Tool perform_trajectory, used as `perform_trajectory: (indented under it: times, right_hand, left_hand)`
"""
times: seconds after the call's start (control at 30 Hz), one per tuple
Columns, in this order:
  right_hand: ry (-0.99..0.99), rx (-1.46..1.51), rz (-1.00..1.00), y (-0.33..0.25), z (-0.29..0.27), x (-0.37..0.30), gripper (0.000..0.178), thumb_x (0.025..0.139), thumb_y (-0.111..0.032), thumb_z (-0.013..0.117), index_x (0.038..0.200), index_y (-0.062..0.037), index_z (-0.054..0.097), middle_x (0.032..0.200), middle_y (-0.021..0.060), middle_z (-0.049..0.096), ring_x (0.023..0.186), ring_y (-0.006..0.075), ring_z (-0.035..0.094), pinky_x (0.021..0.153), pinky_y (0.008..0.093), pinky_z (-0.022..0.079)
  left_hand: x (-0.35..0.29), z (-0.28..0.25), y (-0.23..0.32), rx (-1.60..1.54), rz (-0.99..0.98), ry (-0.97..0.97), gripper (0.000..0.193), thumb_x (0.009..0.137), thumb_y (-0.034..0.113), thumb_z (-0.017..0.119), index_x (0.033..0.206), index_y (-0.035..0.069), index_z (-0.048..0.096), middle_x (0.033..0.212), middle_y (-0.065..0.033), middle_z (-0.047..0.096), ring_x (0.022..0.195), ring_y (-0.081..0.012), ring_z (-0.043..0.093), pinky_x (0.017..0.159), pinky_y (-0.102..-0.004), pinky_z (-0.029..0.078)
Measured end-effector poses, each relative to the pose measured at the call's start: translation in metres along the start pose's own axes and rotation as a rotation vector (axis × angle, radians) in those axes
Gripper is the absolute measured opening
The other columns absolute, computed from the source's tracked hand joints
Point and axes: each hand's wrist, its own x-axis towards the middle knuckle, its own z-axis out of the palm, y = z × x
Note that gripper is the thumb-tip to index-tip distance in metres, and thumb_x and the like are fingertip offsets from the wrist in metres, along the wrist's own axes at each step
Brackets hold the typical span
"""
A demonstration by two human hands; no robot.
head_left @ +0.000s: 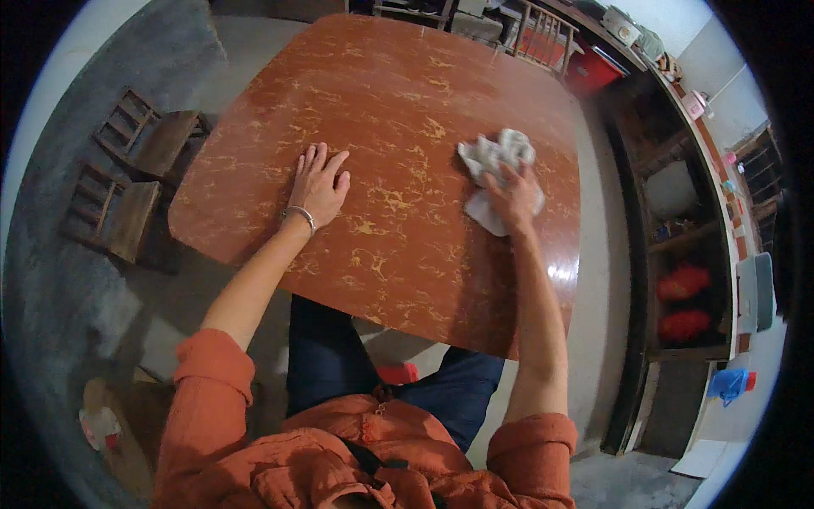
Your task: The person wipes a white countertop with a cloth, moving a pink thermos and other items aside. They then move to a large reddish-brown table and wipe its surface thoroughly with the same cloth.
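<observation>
A brown-red table (398, 280) with yellow marbled veins spreads out in front of me. My left hand (320, 188) rests palm down on its left half, fingers stretched out, holding nothing; a bracelet circles that wrist. On the right half, my right hand (514, 199) presses on a crumpled whitish cloth (500, 153) and grips it with its fingers. The cloth bunches up beyond the fingertips, and part of it lies flat on the tabletop beside the palm.
Two small wooden chairs (136, 212) stand left of the table; another wooden chair (547, 38) is at the far right. Along the right wall runs a shelf unit (678, 204) with red bags (683, 282), a grey-green basin (753, 293) and a red bin (593, 69) nearby.
</observation>
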Motion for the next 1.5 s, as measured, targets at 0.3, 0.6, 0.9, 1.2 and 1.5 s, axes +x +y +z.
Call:
perform_trajectory:
  times: [0.3, 0.6, 0.9, 1.2, 1.5]
  right_hand:
    - [-0.43, 0.458, -0.787, -0.138, -0.008, -0.115, 0.035, 0.071, -0.028, 0.07, 0.102, -0.0123, 0.068, 0.132, 0.015, 0.048, 0.121, 0.0369, 0.044, 0.101, 0.0485, 0.037]
    - [-0.304, 0.126, -0.207, 0.0, -0.074, -0.121, 0.04, 0.07, -0.023, 0.076, 0.106, -0.0086, 0.068, 0.134, 0.0185, 0.047, 0.124, 0.0379, 0.044, 0.101, 0.0484, 0.038]
    - [0.016, 0.127, -0.165, -0.074, 0.052, 0.011, 0.034, 0.073, -0.034, 0.072, 0.097, -0.0099, 0.07, 0.113, 0.0208, 0.056, 0.103, 0.0379, 0.054, 0.089, 0.0472, 0.044]
    - [-0.402, 0.398, -0.593, -0.132, -0.019, -0.109, 0.037, 0.076, -0.03, 0.069, 0.108, -0.0113, 0.067, 0.135, 0.0153, 0.046, 0.123, 0.0366, 0.044, 0.102, 0.0474, 0.036]
    - [0.061, 0.146, 0.169, 0.005, -0.094, -0.096, 0.041, 0.089, -0.034, 0.059, 0.123, -0.0107, 0.058, 0.136, 0.0192, 0.043, 0.125, 0.0377, 0.042, 0.104, 0.0441, 0.035]
  left_hand:
    - [-0.004, 0.009, -0.029, -0.093, 0.0, 0.026, 0.041, 0.097, 0.017, 0.04, 0.137, 0.006, 0.039, 0.144, -0.0216, 0.034, 0.136, -0.0389, 0.027, 0.114, -0.0489, 0.019]
    - [-0.003, 0.001, -0.006, 0.045, -0.029, -0.04, 0.04, 0.096, 0.013, 0.037, 0.135, 0.006, 0.041, 0.144, -0.0249, 0.032, 0.136, -0.0414, 0.025, 0.114, -0.0495, 0.018]
    - [-0.001, 0.003, -0.013, -0.034, -0.027, 0.0, 0.041, 0.096, 0.012, 0.038, 0.136, 0.006, 0.04, 0.143, -0.0222, 0.035, 0.136, -0.0391, 0.026, 0.114, -0.0482, 0.019]
    - [-0.003, 0.005, -0.018, -0.079, 0.005, 0.055, 0.041, 0.095, 0.011, 0.04, 0.135, 0.004, 0.04, 0.141, -0.0211, 0.039, 0.135, -0.0379, 0.03, 0.113, -0.0467, 0.022]
    - [-0.022, -0.033, 0.025, -0.571, 0.142, 0.243, 0.031, 0.093, 0.012, 0.05, 0.122, 0.003, 0.055, 0.123, -0.0156, 0.057, 0.11, -0.03, 0.056, 0.094, -0.0371, 0.045]
